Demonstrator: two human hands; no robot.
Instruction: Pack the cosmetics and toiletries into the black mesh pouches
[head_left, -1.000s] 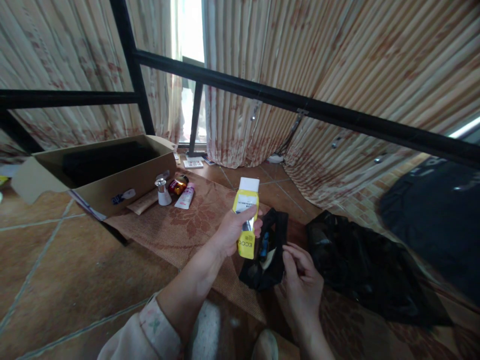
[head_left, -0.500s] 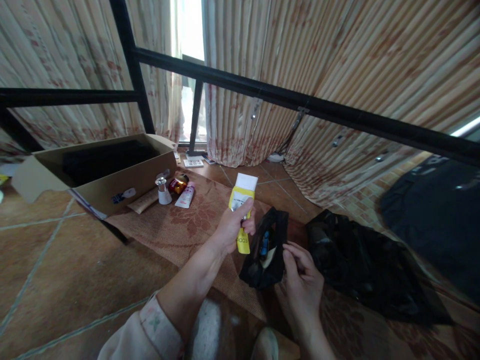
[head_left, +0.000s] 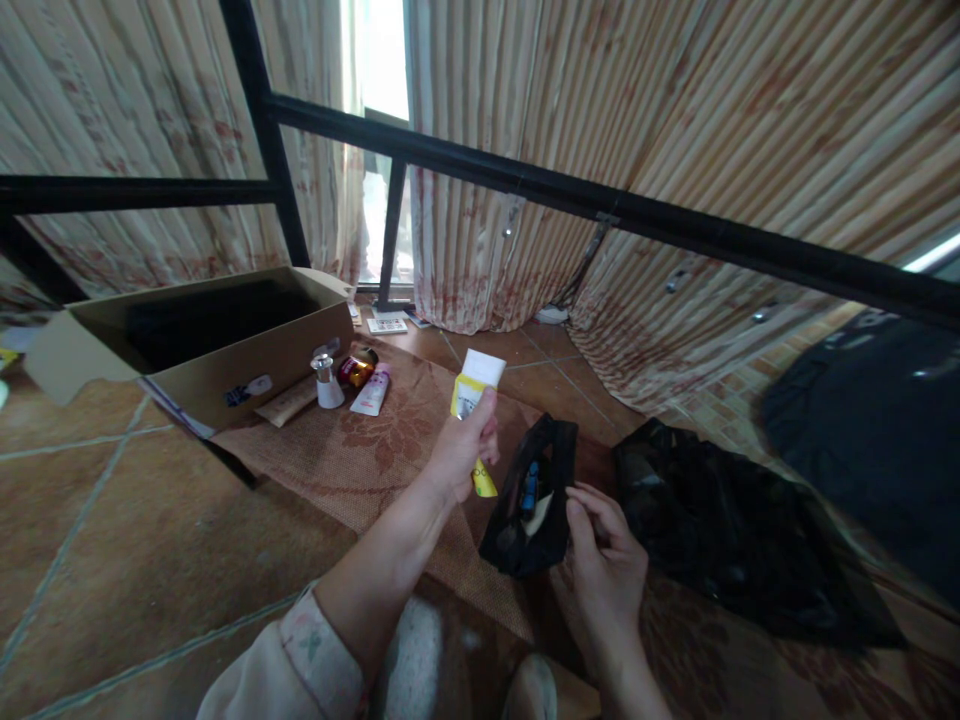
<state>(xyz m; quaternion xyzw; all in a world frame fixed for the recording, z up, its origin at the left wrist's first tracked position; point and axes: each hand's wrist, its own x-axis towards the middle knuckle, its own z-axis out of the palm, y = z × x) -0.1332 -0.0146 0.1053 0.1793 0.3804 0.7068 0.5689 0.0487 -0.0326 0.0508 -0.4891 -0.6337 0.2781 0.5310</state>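
Note:
My left hand (head_left: 461,450) is wrapped round a yellow squeeze tube (head_left: 466,392) with a wide white cap, cap end up and tilted. The fingers hide the tube's middle. Just to its right, a small black pouch (head_left: 556,535) stands with its mouth open on the patterned mat. Inside it lie a blue item (head_left: 530,485) and something pale, too dim to name. At the pouch's right edge, my right hand (head_left: 611,555) pinches the rim between thumb and fingers.
To the left, an open cardboard box (head_left: 247,375) holds something black. Beside it are a silver-and-white bottle (head_left: 328,385), an amber jar (head_left: 357,368), a pink-white tube (head_left: 371,390) and a beige tube (head_left: 289,402). A black bag (head_left: 720,530) lies right; a dark metal rail (head_left: 517,180) crosses behind.
My left hand has turned the yellow tube and shifted it slightly left, so its side shows narrower now. My right hand stays at the pouch rim.

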